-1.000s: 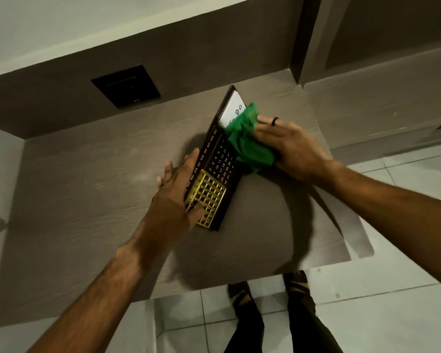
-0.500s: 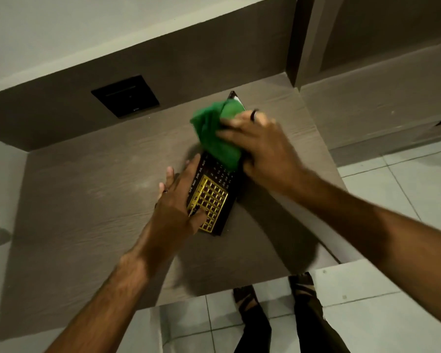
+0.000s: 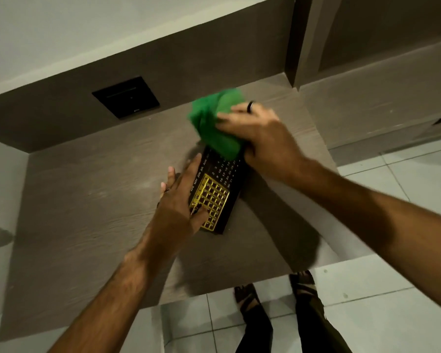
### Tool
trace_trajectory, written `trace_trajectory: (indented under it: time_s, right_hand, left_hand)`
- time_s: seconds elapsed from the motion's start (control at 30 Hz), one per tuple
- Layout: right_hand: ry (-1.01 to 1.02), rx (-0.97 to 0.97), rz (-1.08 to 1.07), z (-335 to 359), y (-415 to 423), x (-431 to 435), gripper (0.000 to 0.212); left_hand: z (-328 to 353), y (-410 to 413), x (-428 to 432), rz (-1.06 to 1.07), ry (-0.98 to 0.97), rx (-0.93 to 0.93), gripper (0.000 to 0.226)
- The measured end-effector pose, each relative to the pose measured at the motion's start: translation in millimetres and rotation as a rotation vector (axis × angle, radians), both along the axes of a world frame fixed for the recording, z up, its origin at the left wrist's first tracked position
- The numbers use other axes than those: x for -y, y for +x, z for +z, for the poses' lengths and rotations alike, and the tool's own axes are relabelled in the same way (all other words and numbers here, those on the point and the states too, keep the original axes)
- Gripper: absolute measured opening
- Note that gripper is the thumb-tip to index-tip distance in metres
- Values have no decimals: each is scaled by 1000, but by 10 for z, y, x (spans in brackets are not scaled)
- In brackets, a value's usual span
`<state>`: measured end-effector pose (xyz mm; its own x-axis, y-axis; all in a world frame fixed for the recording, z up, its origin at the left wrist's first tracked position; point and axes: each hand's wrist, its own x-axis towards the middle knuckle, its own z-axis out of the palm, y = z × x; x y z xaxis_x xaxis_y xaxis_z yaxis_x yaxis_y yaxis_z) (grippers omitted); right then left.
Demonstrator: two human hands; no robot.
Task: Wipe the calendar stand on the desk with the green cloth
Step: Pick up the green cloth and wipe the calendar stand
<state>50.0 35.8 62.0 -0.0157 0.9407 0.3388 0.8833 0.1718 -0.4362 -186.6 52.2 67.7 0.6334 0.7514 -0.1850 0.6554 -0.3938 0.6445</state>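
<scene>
The desk, a grey-brown wood-grain slab, fills the middle of the frame, with pale floor tiles along the lower right and a black wall plate in the upper left. At centre the calendar stand rests on the desk, a dark slab with a gold date grid; its long axis runs diagonally from lower centre up toward upper centre-right, and its upper end is hidden under the cloth. The left hand lies along the stand's left edge, fingers spread and thumb pressed on the gold grid, bracing it. The right hand, just above and right of centre, is closed on the green cloth, pressing the bunched fabric onto the stand's upper end. The unwiped-looking face stretches down and left from the right hand, along that diagonal, so the next stroke probably follows the axis toward the left thumb, which would then need to shift clear.
</scene>
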Motion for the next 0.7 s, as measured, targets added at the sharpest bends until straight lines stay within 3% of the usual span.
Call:
trace_trajectory:
  time_s: [0.17,0.27,0.33,0.4,0.47,0.6,0.7]
  right_hand:
    - [27,-310,-403,125,367,-370,61]
    - [127,-333,-165,177,-38,-92,65]
    - [103,-212,72,127,-287,147,65]
    - [52,-66,154,69,-231,165,62]
    - [41,-91,39,31,14,-11,60]
    - [62,-322,-357,27,331,-305,62]
    - [120,-268,-208,-93,-27,-39,60]
  left_hand:
    - [28,16,31,-24,2,-13,102]
    - [18,20,27,-4,17,-21,100]
    - [9,11,20,0,46,-19,94]
    - [10,5,18,6,46,-21,94]
    - [11,8,19,9,18,-20,101]
    - [0,16,31,-3,19,-29,102]
    - [5,23,37,19,15,-18,102]
